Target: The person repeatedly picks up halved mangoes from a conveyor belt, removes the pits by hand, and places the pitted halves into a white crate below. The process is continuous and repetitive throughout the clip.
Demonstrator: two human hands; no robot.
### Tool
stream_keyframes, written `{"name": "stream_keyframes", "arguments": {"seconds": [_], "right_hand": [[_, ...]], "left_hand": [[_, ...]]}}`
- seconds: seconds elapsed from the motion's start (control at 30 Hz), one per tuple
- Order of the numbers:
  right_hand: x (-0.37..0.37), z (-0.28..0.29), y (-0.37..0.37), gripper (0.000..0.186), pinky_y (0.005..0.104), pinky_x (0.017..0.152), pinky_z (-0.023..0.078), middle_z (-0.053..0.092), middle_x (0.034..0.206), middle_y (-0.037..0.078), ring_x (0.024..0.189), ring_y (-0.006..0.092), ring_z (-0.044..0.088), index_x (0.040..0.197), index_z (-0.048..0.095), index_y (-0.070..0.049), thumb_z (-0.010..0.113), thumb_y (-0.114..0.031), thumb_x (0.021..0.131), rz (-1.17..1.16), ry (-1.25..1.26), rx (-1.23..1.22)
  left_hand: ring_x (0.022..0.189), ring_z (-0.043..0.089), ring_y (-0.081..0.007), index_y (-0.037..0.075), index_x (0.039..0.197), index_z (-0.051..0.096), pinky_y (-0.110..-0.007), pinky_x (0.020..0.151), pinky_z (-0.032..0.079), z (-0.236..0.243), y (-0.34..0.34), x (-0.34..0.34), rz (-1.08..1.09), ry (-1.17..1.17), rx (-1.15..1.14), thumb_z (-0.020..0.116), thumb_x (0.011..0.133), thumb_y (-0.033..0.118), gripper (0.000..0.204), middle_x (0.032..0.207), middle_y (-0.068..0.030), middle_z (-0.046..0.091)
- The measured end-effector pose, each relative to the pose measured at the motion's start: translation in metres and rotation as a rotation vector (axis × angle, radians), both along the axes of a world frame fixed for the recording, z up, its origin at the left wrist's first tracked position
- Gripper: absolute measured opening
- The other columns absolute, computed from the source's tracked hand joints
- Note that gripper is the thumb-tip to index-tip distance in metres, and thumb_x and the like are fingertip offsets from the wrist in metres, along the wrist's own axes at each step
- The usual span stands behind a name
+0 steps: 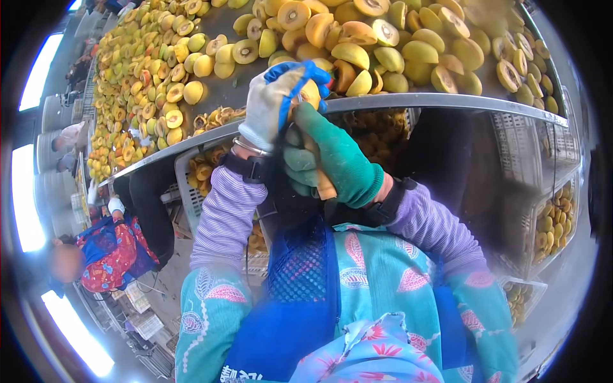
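Between the left fingers [313, 71] sits a gripped yellow fruit [310, 94], right fingers [300, 159] clasping a tan handle [325, 186].

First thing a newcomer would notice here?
Probably the mass of halved yellow fruit spread over the metal-edged table across the top. Next, at centre by the table's edge, the white-and-blue-gloved left hand holding a fruit piece and the green-gloved right hand gripping a tan-handled tool. Then another person in red patterned clothing at lower left.
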State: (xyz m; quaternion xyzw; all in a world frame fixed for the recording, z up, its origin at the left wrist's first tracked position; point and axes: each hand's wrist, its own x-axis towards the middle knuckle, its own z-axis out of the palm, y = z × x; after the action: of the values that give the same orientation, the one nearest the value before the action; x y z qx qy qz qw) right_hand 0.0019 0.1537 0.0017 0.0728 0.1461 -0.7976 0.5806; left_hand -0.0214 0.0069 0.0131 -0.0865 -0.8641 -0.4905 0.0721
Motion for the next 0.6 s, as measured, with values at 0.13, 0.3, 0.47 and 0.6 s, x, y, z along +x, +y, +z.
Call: {"name": "stream_keyframes", "arguments": {"seconds": [0.13,0.3,0.47,0.6], "right_hand": [[-0.006,0.016,0.014,0.042,0.0258,0.042,0.032,0.040,0.055,-0.007,0.042,0.0081,0.037,0.084,0.047,-0.018,0.044,-0.057,0.099,0.090,0.188,0.071],[0.001,-0.001,0.005,0.042,0.0260,0.043,0.033,0.040,0.055,-0.007,0.042,0.0085,0.037,0.086,0.048,-0.017,0.039,-0.055,0.102,0.159,-0.213,-0.455],[0.004,-0.011,0.027,0.044,0.0264,0.044,0.033,0.044,0.057,-0.006,0.043,0.0091,0.039,0.086,0.049,-0.017,0.039,-0.057,0.101,0.288,-0.110,-0.522],[-0.001,-0.070,0.047,0.042,0.0257,0.041,0.034,0.048,0.060,-0.003,0.043,0.0099,0.044,0.088,0.052,-0.015,0.047,-0.055,0.098,0.234,-0.175,0.210]], "left_hand": [[0.068,0.064,-0.0190,-0.001,0.096,0.065,-0.031,0.061,0.052,0.009,0.006,-0.004,-0.057,-0.128,0.274,0.051,0.100,0.032,0.036,0.082,-0.0104,0.064],[0.077,0.065,-0.0219,-0.001,0.104,0.064,-0.034,0.066,0.053,-0.022,0.000,0.017,0.203,-0.209,0.799,0.053,0.099,0.034,0.037,0.091,-0.0114,0.065],[0.082,0.068,-0.0230,0.003,0.098,0.070,-0.033,0.072,0.055,0.001,-0.062,0.109,0.616,0.049,-0.242,0.068,0.088,0.031,0.030,0.096,-0.0118,0.071],[0.080,0.068,-0.0149,0.003,0.105,0.070,-0.032,0.074,0.053,0.018,-0.118,0.119,0.593,-0.409,-0.665,0.074,0.084,0.026,0.032,0.087,-0.0089,0.071]]}}
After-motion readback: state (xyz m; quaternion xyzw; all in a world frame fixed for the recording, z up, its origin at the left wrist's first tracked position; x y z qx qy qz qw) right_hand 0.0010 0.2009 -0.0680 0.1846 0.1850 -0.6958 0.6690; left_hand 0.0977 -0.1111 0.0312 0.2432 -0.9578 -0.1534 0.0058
